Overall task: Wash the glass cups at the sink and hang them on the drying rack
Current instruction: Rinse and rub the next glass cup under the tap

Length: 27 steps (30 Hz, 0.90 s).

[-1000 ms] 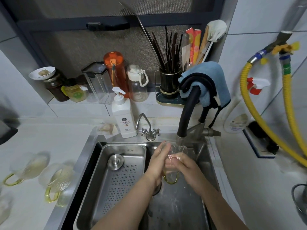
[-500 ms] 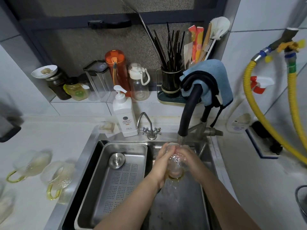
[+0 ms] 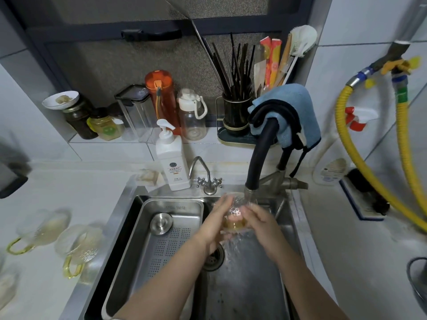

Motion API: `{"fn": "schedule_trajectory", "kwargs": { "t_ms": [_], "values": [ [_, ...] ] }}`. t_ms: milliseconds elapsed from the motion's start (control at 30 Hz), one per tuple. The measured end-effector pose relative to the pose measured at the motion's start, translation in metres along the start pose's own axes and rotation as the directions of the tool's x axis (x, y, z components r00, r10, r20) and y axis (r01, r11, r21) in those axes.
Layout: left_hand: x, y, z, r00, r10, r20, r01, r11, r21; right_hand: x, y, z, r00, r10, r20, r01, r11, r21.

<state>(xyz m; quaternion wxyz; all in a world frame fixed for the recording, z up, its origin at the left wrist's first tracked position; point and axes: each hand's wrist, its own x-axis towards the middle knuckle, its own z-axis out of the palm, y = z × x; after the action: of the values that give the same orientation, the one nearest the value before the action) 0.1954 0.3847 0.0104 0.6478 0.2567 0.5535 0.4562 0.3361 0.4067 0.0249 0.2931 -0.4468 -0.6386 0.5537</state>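
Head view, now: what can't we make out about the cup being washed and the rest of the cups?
- Glass cup: both hands, left and right, wrap it under the running water; its handle is hidden.
- Drying rack: not identifiable anywhere in view.
- Cups on the counter: blurred; clean or dirty cannot be told, and one more at the bottom-left edge is cut off.
- Soap bottle label: too small to read.

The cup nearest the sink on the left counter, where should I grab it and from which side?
Likely by the yellow handle. That cup lies on its side on the counter, with the handle loop at its near end, pointing toward you. Come from the near side, hooking fingers through the loop; the ribbed glass body looks wet and probably slippery.
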Motion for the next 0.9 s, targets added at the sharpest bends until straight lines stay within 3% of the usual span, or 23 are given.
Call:
{"fn": "schedule_trajectory", "kwargs": {
  "t_ms": [67, 133, 233, 300, 400, 500, 600, 700, 800, 900],
  "values": [
    [-0.001, -0.005, -0.002, 1.000, 0.020, 0.019, -0.018, 0.996, -0.086, 0.004, -0.001, 0.005, 0.998, 0.048, -0.027, -0.046, 0.995, 0.085],
    [-0.002, -0.005, -0.004, 1.000, 0.021, 0.001, -0.021, 0.986, -0.167, 0.003, 0.001, 0.006, 0.996, 0.079, 0.043, -0.084, 0.984, 0.158],
    [-0.006, -0.001, -0.004, 0.999, -0.034, 0.012, 0.035, 0.995, -0.088, -0.008, 0.007, -0.001, 0.988, 0.050, 0.143, -0.084, 0.966, 0.244],
    [-0.008, -0.003, -0.002, 0.999, -0.042, 0.024, 0.043, 0.998, -0.046, -0.011, 0.008, -0.005, 0.995, 0.034, 0.089, -0.058, 0.959, 0.276],
    [-0.011, -0.015, 0.001, 0.998, 0.022, 0.060, -0.017, 0.996, -0.086, -0.004, 0.008, -0.003, 0.987, 0.156, -0.025, -0.135, 0.916, 0.377],
    [-0.015, -0.019, 0.005, 0.994, 0.113, 0.007, -0.113, 0.993, 0.024, -0.001, 0.004, -0.003, 0.985, 0.171, 0.014, -0.163, 0.914, 0.372],
    [-0.010, -0.021, 0.001, 0.991, 0.134, -0.017, -0.132, 0.987, 0.089, -0.010, 0.000, -0.006, 0.988, 0.075, 0.135, -0.124, 0.903, 0.410],
    [-0.007, -0.025, 0.001, 0.985, 0.173, -0.007, -0.171, 0.977, 0.130, -0.009, 0.005, -0.006, 0.994, 0.083, 0.076, -0.108, 0.896, 0.431],
    [-0.009, -0.024, 0.004, 0.963, 0.258, -0.075, -0.255, 0.966, 0.045, -0.002, 0.006, 0.001, 0.987, 0.158, -0.002, -0.143, 0.894, 0.425],
    [-0.005, -0.019, 0.007, 0.973, 0.184, -0.139, -0.194, 0.979, -0.067, -0.005, 0.004, 0.010, 0.997, 0.074, 0.000, -0.072, 0.975, 0.210]
  ]
}}
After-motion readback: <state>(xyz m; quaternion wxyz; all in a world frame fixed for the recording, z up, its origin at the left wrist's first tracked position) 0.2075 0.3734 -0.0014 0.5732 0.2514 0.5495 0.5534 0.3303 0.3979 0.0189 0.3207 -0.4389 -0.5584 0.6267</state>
